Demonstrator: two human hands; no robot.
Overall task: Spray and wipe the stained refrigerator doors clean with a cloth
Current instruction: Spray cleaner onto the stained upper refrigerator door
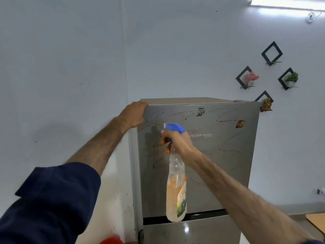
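Bracing the refrigerator with my left hand (134,114), its grip curled over the top left corner of the upper door (226,155), I aim the spray bottle (176,187) with my right hand (177,140). That grip is clamped round the bottle's neck, with fingers on the trigger under the blue nozzle (173,127), which points left toward the door's stained upper part, close to the metal. Brown streaks (186,115) run above, beside and to the right of the right grip, across most of the door. The lower door (184,233) sits below the hanging bottle, beyond a dark gap. The spraying step appears to be in hand, wiping not yet begun. No cloth is in view. Next, I judge, the spray must cover the streaks to the right of the grip, then a cloth must be fetched for wiping.
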